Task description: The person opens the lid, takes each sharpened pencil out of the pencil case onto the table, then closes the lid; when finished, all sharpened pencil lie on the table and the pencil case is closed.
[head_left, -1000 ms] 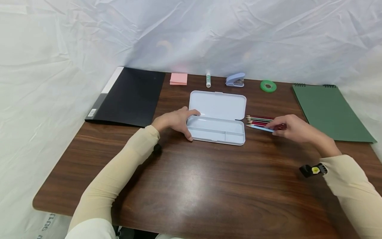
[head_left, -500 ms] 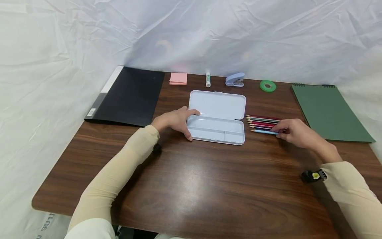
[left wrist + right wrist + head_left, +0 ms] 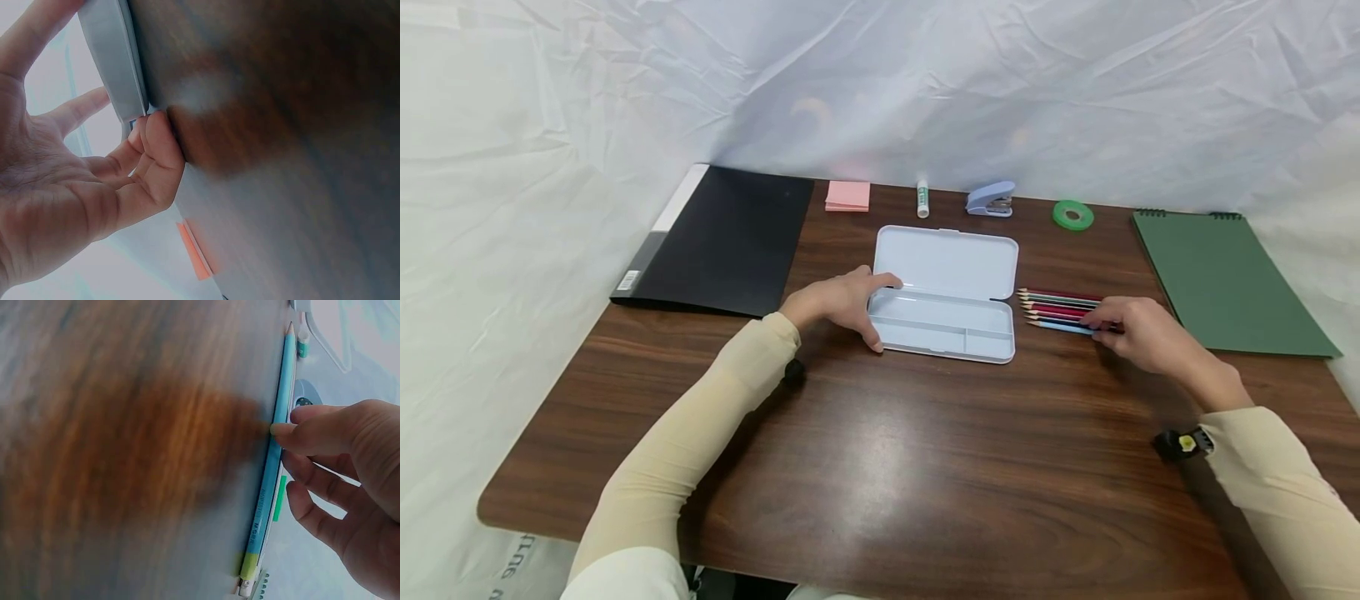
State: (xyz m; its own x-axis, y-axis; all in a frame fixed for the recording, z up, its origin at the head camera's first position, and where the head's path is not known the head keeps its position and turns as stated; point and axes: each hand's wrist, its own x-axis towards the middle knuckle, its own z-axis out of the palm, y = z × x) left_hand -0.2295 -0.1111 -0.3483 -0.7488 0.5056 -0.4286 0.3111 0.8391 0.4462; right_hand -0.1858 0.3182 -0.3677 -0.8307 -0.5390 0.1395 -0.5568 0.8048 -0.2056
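Note:
A white pencil case [image 3: 951, 325] lies open on the brown table, its lid folded back and its divided tray bare. My left hand [image 3: 848, 305] grips its left end, thumb at the front corner and forefinger near the hinge; in the left wrist view, curled fingers [image 3: 159, 147] sit against the case's end wall. To the right of the case, several coloured pencils [image 3: 1056, 302] lie in a row, tips to the left. Nearest the front is a light blue pencil [image 3: 284, 387], pinched near its middle by my right hand [image 3: 1138, 333]. My right hand covers the pencils' back ends.
A black folder [image 3: 730, 237] lies at the left, and a green spiral notebook [image 3: 1236, 283] at the right. Along the back stand pink sticky notes [image 3: 847, 196], a glue stick [image 3: 922, 200], a blue stapler [image 3: 991, 201] and green tape [image 3: 1063, 223]. White sheeting [image 3: 880, 92] hangs behind.
My right hand has brought the light blue pencil toward the front and slightly right, down beside the row, then barely shifted. My left hand and the pencil case have stayed put.

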